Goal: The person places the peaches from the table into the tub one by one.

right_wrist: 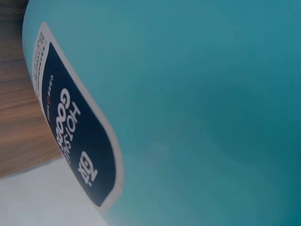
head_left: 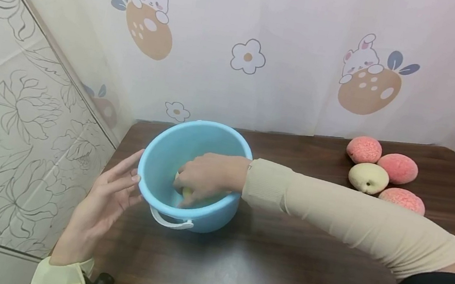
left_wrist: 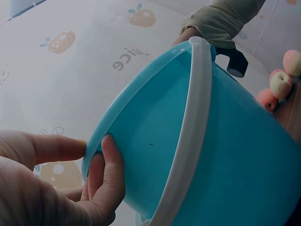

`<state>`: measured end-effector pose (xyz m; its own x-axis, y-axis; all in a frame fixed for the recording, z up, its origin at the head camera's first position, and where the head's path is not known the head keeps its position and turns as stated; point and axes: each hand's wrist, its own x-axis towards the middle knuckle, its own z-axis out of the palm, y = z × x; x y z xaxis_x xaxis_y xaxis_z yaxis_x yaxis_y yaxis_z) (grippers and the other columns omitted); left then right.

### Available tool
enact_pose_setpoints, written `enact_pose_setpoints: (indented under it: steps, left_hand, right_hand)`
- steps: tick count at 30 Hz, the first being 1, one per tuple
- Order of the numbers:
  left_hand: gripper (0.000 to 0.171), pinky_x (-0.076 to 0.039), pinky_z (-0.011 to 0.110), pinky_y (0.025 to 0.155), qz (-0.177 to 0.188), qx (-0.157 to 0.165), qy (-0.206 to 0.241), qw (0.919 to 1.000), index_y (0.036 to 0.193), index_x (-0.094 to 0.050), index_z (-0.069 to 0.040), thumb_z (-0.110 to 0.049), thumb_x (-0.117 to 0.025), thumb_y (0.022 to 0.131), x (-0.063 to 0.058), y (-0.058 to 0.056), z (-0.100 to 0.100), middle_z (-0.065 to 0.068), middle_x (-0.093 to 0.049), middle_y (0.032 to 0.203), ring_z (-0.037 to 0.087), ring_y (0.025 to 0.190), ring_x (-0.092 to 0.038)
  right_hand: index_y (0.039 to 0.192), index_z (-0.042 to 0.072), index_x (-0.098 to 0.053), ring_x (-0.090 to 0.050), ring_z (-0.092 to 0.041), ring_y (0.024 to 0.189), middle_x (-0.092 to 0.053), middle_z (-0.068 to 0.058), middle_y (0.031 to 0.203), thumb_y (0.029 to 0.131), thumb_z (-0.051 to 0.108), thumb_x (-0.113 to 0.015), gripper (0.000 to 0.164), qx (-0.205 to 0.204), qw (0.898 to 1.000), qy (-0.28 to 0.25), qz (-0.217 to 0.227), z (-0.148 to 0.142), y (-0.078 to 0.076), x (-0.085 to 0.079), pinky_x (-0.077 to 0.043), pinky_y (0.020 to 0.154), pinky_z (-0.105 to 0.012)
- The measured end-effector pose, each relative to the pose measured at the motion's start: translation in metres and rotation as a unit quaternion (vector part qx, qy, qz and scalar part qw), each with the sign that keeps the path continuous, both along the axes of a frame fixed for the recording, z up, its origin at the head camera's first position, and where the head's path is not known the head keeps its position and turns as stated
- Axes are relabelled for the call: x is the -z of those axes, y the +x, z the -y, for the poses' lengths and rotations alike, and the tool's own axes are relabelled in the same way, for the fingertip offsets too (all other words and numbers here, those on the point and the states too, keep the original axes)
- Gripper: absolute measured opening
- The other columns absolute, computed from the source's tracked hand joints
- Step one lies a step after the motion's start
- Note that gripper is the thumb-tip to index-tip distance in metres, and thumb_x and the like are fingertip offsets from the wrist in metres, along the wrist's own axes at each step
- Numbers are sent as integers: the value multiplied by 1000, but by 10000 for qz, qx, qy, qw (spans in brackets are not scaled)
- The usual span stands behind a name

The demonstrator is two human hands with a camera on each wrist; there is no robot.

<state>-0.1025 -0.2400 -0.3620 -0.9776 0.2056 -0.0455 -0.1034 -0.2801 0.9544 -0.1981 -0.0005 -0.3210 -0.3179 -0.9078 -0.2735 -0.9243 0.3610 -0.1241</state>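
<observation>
A light blue bucket with a white handle stands on the table. My left hand pinches its rim at the left side; in the left wrist view the rim passes between the fingers of the left hand. My right hand reaches down inside the bucket, fingers curled round a pale yellow-green peach that is mostly hidden by the hand. The right wrist view is filled by the bucket wall with a dark label; the right hand is out of sight there.
On the brown table, at the back right, a pale peach lies grouped with pink peaches. A wall covering with rabbit prints rises behind the table, and a flower-patterned panel stands at the left.
</observation>
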Motion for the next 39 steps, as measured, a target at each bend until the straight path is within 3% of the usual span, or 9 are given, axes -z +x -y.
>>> enact_pose_setpoints:
  steps: [22, 31, 39]
  left_hand:
    - [63, -62, 32, 92, 38, -54, 55, 10000, 164, -30, -10, 1, -48, 105, -3, -1, -1, 13, -54, 154, 16, 122, -67]
    - [62, -62, 32, 93, 31, -33, 49, 10000, 164, -29, -10, 0, -48, 105, -3, -1, 0, 13, -54, 155, 16, 124, -66]
    - [62, -61, 31, 94, 60, -4, -24, 10000, 164, -29, -12, -1, -48, 106, -3, -1, 1, 11, -57, 151, 16, 123, -66]
  right_hand:
    - [116, 24, -70, -60, -11, 86, -66, 8, 97, 104, 50, -58, 31, 168, 9994, 104, 289, -5, -3, -2, -51, 80, -30]
    - [121, 27, -71, -62, -13, 94, -67, 7, 105, 107, 46, -55, 29, 264, 9990, -121, 353, -12, -5, -14, -52, 84, -33]
    - [125, 28, -71, -60, -14, 92, -64, 6, 103, 107, 47, -52, 32, 303, 9985, -446, 60, -22, -8, -28, -52, 79, -34]
